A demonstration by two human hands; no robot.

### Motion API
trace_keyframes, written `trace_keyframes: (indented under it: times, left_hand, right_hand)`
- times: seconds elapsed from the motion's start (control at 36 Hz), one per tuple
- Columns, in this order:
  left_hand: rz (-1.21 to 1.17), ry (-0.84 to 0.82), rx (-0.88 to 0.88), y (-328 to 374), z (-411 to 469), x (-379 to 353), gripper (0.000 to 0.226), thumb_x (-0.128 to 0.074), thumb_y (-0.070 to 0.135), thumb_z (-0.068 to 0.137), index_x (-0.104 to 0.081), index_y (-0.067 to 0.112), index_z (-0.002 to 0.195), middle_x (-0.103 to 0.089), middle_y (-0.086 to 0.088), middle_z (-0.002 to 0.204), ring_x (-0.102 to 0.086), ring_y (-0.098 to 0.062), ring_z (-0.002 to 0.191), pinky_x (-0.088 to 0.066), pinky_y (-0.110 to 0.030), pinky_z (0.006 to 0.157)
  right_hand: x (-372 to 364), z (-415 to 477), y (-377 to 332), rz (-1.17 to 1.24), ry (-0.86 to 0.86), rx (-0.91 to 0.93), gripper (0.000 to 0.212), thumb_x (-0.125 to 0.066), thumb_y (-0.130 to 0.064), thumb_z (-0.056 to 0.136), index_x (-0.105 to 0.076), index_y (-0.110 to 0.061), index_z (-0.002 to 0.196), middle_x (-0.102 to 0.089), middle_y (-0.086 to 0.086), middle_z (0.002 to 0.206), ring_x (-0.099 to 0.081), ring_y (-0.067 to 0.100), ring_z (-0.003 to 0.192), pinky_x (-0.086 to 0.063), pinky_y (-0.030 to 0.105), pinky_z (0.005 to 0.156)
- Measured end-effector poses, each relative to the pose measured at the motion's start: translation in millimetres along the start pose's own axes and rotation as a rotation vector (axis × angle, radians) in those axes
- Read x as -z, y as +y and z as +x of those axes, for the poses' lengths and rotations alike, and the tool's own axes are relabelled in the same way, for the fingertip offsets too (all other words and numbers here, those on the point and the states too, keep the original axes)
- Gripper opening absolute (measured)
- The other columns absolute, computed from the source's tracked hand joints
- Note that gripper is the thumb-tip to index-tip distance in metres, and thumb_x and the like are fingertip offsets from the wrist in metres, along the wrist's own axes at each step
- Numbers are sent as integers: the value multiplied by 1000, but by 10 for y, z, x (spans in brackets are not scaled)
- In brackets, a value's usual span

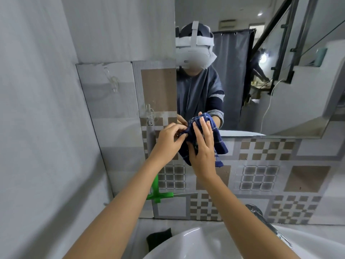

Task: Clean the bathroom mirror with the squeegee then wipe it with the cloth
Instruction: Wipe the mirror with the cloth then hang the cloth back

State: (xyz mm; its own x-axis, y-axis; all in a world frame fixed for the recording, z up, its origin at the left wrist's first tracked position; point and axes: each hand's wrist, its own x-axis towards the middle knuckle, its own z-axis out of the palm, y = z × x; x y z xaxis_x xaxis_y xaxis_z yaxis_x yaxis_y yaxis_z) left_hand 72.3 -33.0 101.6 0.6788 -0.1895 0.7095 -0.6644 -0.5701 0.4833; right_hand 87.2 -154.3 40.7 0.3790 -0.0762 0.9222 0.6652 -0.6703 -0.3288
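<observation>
We are gripping the blue cloth (203,139) with left hand (168,142) and right hand (203,146), pressing near the mirror (261,71) lower-left corner edge.

walls: grey panels (46,90) | backsplash: brown-grey checkered tiles (261,178) | white sink (205,243) | chrome tap (261,217)

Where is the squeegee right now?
The green squeegee sits low against the tiled wall, behind the left forearm, above the sink.
</observation>
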Motion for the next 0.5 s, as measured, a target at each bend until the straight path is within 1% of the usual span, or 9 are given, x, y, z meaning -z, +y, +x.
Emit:
trace_keyframes:
  times: [0.03, 0.11, 0.14, 0.25, 0.28, 0.31, 0.36, 0.42, 0.5]
  left_hand:
    - [7, 0, 11, 13, 7, 1, 20, -59, 8, 87, -63, 6, 107, -62, -8, 106, -59, -16, 97, -49, -22, 88]
    - [23, 13, 36, 82, -4, 5, 19, -58, 7, 88, -64, 7, 106, -62, -6, 106, -58, -14, 98, -46, -19, 86]
    - [24, 23, 48, 108, -19, 8, 18, -58, 7, 88, -64, 7, 105, -62, -6, 106, -58, -14, 98, -46, -18, 86]
    - [-2, 59, 105, 227, -73, 62, 18, -57, 8, 89, -63, 7, 105, -64, -7, 108, -59, -16, 100, -46, -22, 89]
    - [-10, 61, 111, 252, -82, 84, 17, -57, 8, 89, -63, 7, 105, -64, -6, 108, -59, -15, 99, -46, -20, 88]
    - [-13, 65, 109, 295, -95, 120, 17, -57, 7, 89, -64, 8, 104, -64, -6, 107, -59, -14, 98, -44, -15, 87]
    - [-12, 76, 95, 375, -133, 205, 16, -58, 5, 88, -65, 7, 102, -64, -5, 104, -59, -12, 94, -41, -5, 81]
    - [-3, 100, 80, 442, -192, 302, 15, -58, 3, 87, -65, 6, 100, -64, -3, 100, -58, -11, 91, -38, 0, 78]
    - [14, 157, 69, 508, -314, 473, 15, -59, 1, 86, -67, 5, 97, -64, -1, 95, -56, -8, 86, -38, 1, 76]
  right_hand:
    - [39, 7, -8, 4, -20, 3, 57, -58, 6, 85, -40, -5, 138, -28, 9, 150, -16, 18, 143, -20, 43, 117]
    - [180, 38, -43, 21, -89, 8, 61, -63, 6, 82, -40, -2, 138, -30, 13, 149, -13, 11, 143, -13, 26, 118]
    - [227, 44, -60, 32, -105, 0, 62, -65, 4, 82, -40, -2, 138, -30, 13, 149, -13, 8, 143, -12, 22, 117]
    - [415, 39, -187, 166, -128, -167, 73, -73, -11, 79, -35, -3, 141, -30, 9, 149, -24, 12, 139, -19, 13, 113]
    - [448, 25, -216, 188, -113, -204, 74, -74, -13, 78, -36, -2, 140, -33, 10, 147, -27, 14, 137, -21, 11, 112]
    - [489, 13, -255, 214, -98, -233, 74, -75, -15, 77, -38, -2, 139, -36, 11, 144, -31, 15, 134, -24, 12, 111]
    - [559, -24, -343, 294, -88, -316, 68, -74, -20, 77, -43, -8, 136, -44, 6, 138, -40, 13, 129, -35, 19, 107]
    - [605, -61, -442, 392, -99, -427, 60, -73, -25, 79, -47, -15, 132, -53, -1, 128, -50, 9, 119, -45, 26, 99]
    - [647, -86, -591, 511, -129, -553, 42, -69, -22, 83, -53, -22, 122, -63, -7, 112, -60, 4, 104, -52, 21, 85]
